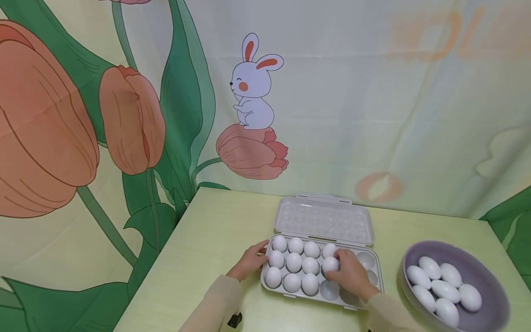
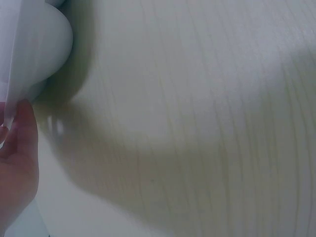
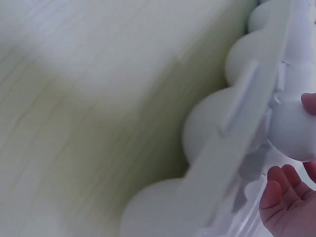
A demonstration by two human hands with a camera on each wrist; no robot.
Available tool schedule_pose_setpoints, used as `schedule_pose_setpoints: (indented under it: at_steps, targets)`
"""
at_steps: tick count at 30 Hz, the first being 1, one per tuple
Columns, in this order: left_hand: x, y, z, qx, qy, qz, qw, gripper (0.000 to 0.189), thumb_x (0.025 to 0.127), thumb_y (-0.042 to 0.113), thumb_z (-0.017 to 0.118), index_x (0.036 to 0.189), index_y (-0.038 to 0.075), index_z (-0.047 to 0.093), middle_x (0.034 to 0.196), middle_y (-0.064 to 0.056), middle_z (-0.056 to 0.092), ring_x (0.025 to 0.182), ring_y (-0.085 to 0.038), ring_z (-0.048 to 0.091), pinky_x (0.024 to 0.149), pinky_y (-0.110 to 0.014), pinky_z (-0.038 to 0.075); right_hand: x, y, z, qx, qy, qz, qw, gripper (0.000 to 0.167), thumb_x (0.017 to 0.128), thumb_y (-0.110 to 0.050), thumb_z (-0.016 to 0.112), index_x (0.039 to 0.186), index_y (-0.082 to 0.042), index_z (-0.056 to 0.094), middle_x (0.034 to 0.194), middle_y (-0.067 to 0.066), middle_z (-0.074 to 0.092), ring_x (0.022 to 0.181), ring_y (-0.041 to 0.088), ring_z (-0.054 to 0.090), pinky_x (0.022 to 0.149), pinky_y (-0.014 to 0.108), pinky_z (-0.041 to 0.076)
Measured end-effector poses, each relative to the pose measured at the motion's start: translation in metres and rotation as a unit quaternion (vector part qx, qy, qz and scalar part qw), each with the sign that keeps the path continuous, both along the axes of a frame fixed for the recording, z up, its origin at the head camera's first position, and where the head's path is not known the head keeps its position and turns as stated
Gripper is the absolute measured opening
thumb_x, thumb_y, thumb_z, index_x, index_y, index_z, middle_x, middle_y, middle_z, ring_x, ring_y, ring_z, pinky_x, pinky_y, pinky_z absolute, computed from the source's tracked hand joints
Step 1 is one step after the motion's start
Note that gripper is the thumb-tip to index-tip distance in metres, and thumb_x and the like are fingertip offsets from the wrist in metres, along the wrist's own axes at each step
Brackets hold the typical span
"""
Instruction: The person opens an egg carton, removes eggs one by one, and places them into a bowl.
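A light grey plastic egg box lies open on the table, its lid folded back. White eggs fill its left columns. My left hand grips the box's left edge; in the left wrist view its fingers pinch the rim. My right hand is over the right half, with thumb and fingertips around an egg at the middle row's fourth cup. That egg also shows in the right wrist view, with several fingers curled below it. Right of it, cups are partly hidden by the hand.
A purple bowl with several white eggs stands right of the box. The pale yellow table meets a printed cloth backdrop behind. A small black object shows by the left sleeve.
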State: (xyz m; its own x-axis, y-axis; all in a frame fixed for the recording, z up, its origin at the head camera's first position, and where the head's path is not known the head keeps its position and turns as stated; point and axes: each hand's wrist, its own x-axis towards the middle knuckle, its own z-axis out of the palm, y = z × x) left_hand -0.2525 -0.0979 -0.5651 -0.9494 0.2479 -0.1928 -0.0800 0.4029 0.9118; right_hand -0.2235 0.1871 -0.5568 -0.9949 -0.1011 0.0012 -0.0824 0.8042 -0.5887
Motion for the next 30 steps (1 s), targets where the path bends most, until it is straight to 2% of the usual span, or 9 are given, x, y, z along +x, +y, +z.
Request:
schedule_pose_setpoints:
  at_steps: [5,16,25,30]
  targets:
    - [0.0,0.0,0.0,0.003,-0.001,-0.001,1.0,0.055,0.081,-0.002,0.047,0.134,-0.003,0.033,0.11,-0.025,0.052,0.087,-0.023,0.055,0.07,-0.037,0.05,-0.002,0.004,0.01,-0.052,-0.008,-0.005,0.9986,0.036,0.061,-0.018,0.068,0.088,-0.01,0.046,0.079,0.002,0.054,0.067,0.013,0.048,0.057,0.025,0.039]
    - [0.0,0.001,-0.001,0.003,-0.002,0.001,1.0,0.055,0.08,-0.002,0.047,0.134,-0.002,0.033,0.11,-0.025,0.052,0.086,-0.023,0.055,0.07,-0.037,0.051,0.003,0.021,0.044,-0.08,-0.024,-0.001,0.9965,0.036,0.064,-0.012,0.065,0.092,-0.007,0.044,0.082,0.006,0.055,0.069,0.015,0.049,0.059,0.026,0.041]
    - [-0.001,0.0,-0.005,0.001,-0.003,0.003,1.0,0.055,0.08,-0.001,0.048,0.134,-0.002,0.034,0.109,-0.025,0.052,0.086,-0.022,0.055,0.069,-0.036,0.051,0.006,0.06,0.081,-0.079,-0.013,0.03,0.9963,0.038,0.071,-0.017,0.068,0.099,-0.004,0.046,0.087,0.01,0.059,0.073,0.015,0.053,0.058,0.026,0.043]
    - [-0.001,0.0,-0.003,0.003,-0.004,0.007,1.0,0.055,0.08,-0.002,0.048,0.134,-0.002,0.034,0.108,-0.024,0.052,0.086,-0.022,0.055,0.068,-0.034,0.05,0.009,0.088,0.1,-0.058,-0.023,0.031,0.9976,0.044,0.075,-0.024,0.067,0.107,-0.002,0.047,0.09,0.012,0.06,0.077,0.016,0.054,0.057,0.027,0.042]
